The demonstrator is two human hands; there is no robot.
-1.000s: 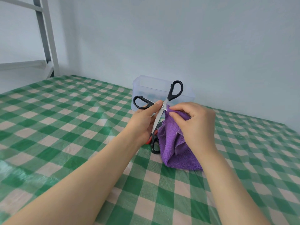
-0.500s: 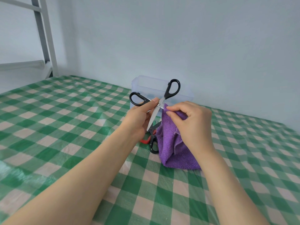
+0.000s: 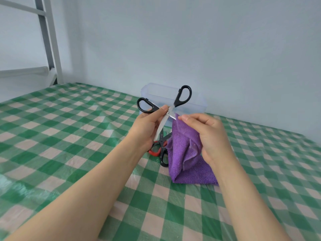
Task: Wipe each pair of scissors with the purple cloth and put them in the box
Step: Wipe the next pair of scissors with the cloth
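**Black scissors held up, cloth on one blade**

The left hand (image 3: 147, 129) holds up the black scissors (image 3: 168, 112) above the table. Its fingers wrap around one blade, and the thumb presses near the little screw in the middle. The scissors are wide open, like an X. The two black loops point up and away, one to the left and one to the right.

The right hand (image 3: 208, 134) pinches the top of the purple cloth (image 3: 184, 153) with its thumb and fingers. The pinched part touches the other blade, just beside the screw. The rest of the cloth hangs down, and its bottom edge lies on the green and white checked tablecloth (image 3: 69, 136).

More scissors (image 3: 160, 150) lie flat on the tablecloth, under the left hand and touching the cloth. One red loop and one black loop show there. They may be one pair or two, as the hand and cloth hide part of them.

The clear plastic box (image 3: 196, 103) stands behind the raised scissors, close to the pale wall (image 3: 208, 49). It has no lid on. A white metal frame (image 3: 50, 40) stands far off at the left.
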